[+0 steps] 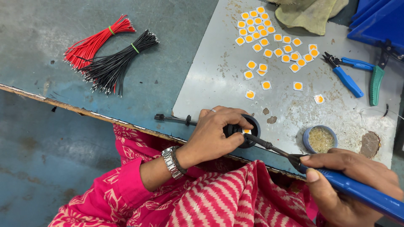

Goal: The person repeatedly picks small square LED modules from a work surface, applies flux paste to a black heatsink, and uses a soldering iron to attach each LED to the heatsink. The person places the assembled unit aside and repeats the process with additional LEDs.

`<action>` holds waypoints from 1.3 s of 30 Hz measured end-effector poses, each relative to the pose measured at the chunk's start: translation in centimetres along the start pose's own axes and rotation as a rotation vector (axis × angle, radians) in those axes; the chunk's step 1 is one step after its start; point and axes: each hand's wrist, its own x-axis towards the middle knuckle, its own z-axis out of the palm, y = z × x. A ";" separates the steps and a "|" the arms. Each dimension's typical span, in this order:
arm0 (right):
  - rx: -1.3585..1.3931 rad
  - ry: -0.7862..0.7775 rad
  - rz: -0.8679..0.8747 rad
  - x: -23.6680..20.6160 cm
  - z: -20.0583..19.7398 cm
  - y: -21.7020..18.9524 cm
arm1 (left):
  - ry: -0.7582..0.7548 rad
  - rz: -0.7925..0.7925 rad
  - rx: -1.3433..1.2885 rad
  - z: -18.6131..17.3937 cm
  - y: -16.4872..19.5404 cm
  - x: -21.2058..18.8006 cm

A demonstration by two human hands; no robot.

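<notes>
Soldering iron (336, 178) — blue-handled, with a dark shaft — is clasped in the right hand (353, 176), whose fingers are closed around the handle at the lower right of the head view. Its tip reaches up and left to a small white-and-orange LED chip (247, 131) seated in a round black holder (248, 130) at the near edge of the grey metal sheet (219, 80). The left hand (214, 134), wearing a metal wristwatch (170, 162) and a finger ring, is curled down over the holder, thumb and fingertips pinched on its left side; what exactly sits between them is hidden. A thin black wire (172, 119) runs leftward from under this hand along the sheet's edge.

Loose LED chips (263, 38) of the same kind lie scattered across the far part of the sheet. Just right of the holder stands a small round blue tin (320, 138) of yellowish paste. Blue-handled cutters (347, 73) and a green-handled tool (376, 80) lie at the far right. On the blue-grey table (42, 25) to the left, well apart from both hands, rest a red wire bundle (94, 42) and a black wire bundle (115, 65), overlapping. A pink patterned garment (210, 197) fills the foreground.
</notes>
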 end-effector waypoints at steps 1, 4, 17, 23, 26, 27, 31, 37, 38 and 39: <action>-0.007 -0.001 0.013 0.1 0.0 -0.1 | 0.007 0.002 -0.001 0.0 0.0 0.0; -0.012 0.002 0.013 0.2 0.1 -0.3 | 0.019 0.007 -0.001 -0.1 0.1 -0.1; -0.004 -0.026 -0.017 0.9 0.4 -0.4 | 0.015 0.000 0.011 -0.1 0.0 0.0; -0.040 -0.069 0.106 0.7 -1.1 -0.7 | 0.001 -0.005 -0.001 -0.1 0.1 0.1; 0.026 -0.022 -0.044 0.5 -0.7 -0.4 | -0.005 0.007 -0.007 -0.3 0.1 0.1; 0.044 -0.014 -0.069 0.5 -0.6 -0.3 | -0.007 0.019 -0.010 -0.4 0.1 0.1; 0.036 -0.034 -0.037 0.5 -0.3 -0.6 | -0.030 0.054 -0.038 -0.9 0.0 0.1; 0.014 -0.020 -0.032 0.7 0.0 -1.4 | -0.059 0.056 -0.086 -1.2 0.1 0.3; 0.021 -0.015 -0.042 0.7 0.0 -1.5 | -0.062 0.052 -0.090 -1.3 0.2 0.3; 0.025 -0.014 -0.053 0.8 0.1 -1.4 | -0.064 0.047 -0.093 -1.3 0.2 0.3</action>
